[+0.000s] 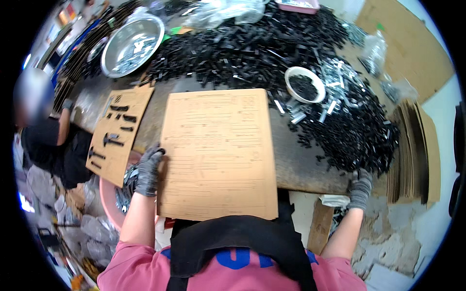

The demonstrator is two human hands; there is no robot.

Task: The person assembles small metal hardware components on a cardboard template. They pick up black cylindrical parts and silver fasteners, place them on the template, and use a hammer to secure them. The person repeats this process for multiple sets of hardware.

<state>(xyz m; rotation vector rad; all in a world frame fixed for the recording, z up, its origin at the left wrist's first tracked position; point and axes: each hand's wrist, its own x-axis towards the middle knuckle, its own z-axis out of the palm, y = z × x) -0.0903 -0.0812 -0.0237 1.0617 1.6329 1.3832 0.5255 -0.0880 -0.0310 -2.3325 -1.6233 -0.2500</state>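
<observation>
Printed cardboard (218, 155): right before me, partly on the worktable (296, 169), its near end past the table edge toward my apron (233, 233).
My left hand (149, 170): grey-gloved, at the cardboard's left edge, fingers touching it; I cannot tell whether they close on it.
My right hand (360, 188): gloved too, well right of the cardboard, fingertips at a heap of black pieces (347, 133); I cannot tell if they grip any.
White bowl (288, 83): 1, right of the cardboard's far corner, small black pieces inside.
Silver pieces (335, 80): farther right of the cardboard than that bowl.
Parts board (110, 157): left of the cardboard, tilted, black parts on it.
Metal basin (114, 48): beyond the cardboard's far left corner, silvery pieces inside.
Co-worker (51, 138): 1 person, well left of the cardboard.
</observation>
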